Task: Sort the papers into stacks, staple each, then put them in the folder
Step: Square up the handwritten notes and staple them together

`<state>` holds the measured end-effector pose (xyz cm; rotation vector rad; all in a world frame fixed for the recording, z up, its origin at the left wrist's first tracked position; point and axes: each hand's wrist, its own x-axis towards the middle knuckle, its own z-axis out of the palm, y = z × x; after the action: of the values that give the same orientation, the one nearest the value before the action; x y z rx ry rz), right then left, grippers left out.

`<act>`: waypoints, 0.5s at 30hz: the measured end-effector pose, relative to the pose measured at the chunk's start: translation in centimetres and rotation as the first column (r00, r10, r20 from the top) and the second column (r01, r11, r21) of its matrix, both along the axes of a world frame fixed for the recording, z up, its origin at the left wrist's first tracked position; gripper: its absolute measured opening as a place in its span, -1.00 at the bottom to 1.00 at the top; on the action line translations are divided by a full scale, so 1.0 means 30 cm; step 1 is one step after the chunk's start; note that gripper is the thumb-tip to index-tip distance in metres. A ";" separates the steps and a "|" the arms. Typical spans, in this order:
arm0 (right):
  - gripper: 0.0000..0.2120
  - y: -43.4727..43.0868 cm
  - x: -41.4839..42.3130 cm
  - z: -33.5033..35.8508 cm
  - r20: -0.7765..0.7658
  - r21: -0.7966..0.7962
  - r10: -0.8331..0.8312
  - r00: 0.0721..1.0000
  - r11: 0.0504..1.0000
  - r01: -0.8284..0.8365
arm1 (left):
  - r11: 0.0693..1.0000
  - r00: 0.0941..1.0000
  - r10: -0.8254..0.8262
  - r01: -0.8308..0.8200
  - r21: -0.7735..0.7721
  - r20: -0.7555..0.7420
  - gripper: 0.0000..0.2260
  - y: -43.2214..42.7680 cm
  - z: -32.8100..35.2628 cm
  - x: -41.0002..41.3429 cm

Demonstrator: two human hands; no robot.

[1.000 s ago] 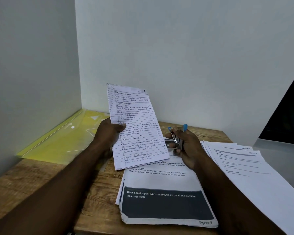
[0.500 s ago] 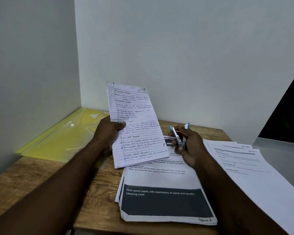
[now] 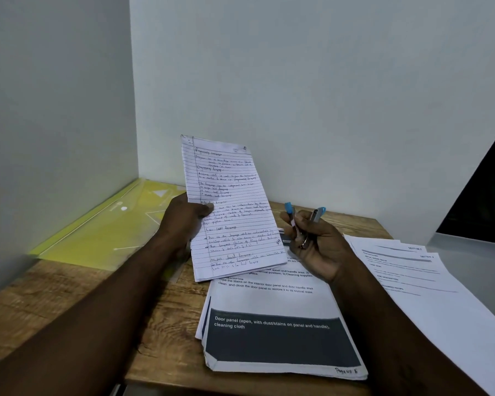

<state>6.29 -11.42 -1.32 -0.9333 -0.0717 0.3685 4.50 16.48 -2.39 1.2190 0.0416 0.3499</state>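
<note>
A wooden bench (image 3: 160, 318) stands in a corner of pale walls (image 3: 297, 81); a dark panel (image 3: 486, 184) shows at right.

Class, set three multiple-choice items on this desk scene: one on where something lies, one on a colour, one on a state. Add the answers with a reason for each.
1. Where does the folder lie?
A. in the desk's far left corner
B. on the printed stack
C. in the right hand

2. What colour is the folder?
A. red
B. yellow
C. black

3. How is the handwritten sheaf placed?
A. flat on the desk
B. inside the folder
C. held up off the desk by the left hand

Answers: 1 A, it lies along the left wall at the back. 2 B, its plastic is yellow. 3 C, the left hand grips its edge, while the right hand holds the stapler.
</note>
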 end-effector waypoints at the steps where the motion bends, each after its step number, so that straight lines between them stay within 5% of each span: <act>1: -0.65 -0.002 0.005 -0.005 0.006 0.040 0.011 1.000 0.999 -0.012 | 1.000 1.000 -0.003 0.003 0.009 0.003 -0.53 0.001 0.002 0.000; 3: -0.34 -0.009 0.014 -0.011 0.022 0.065 0.052 0.998 0.996 -0.054 | 1.000 1.000 -0.006 0.005 0.014 0.013 -0.49 0.004 0.004 -0.002; 8: -0.80 0.005 -0.006 0.000 0.056 -0.078 -0.011 0.998 0.997 0.015 | 1.000 1.000 -0.002 0.002 -0.013 -0.019 -0.59 -0.003 0.014 -0.014; 15: -0.53 -0.006 0.014 -0.005 0.025 0.006 0.059 0.998 0.998 -0.059 | 0.998 0.991 -0.061 0.057 -0.034 -0.119 -0.80 -0.024 0.068 -0.069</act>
<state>6.72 -11.59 -1.48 -0.9304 -0.1230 0.4111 2.43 15.78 -0.36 1.2075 0.1136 0.2235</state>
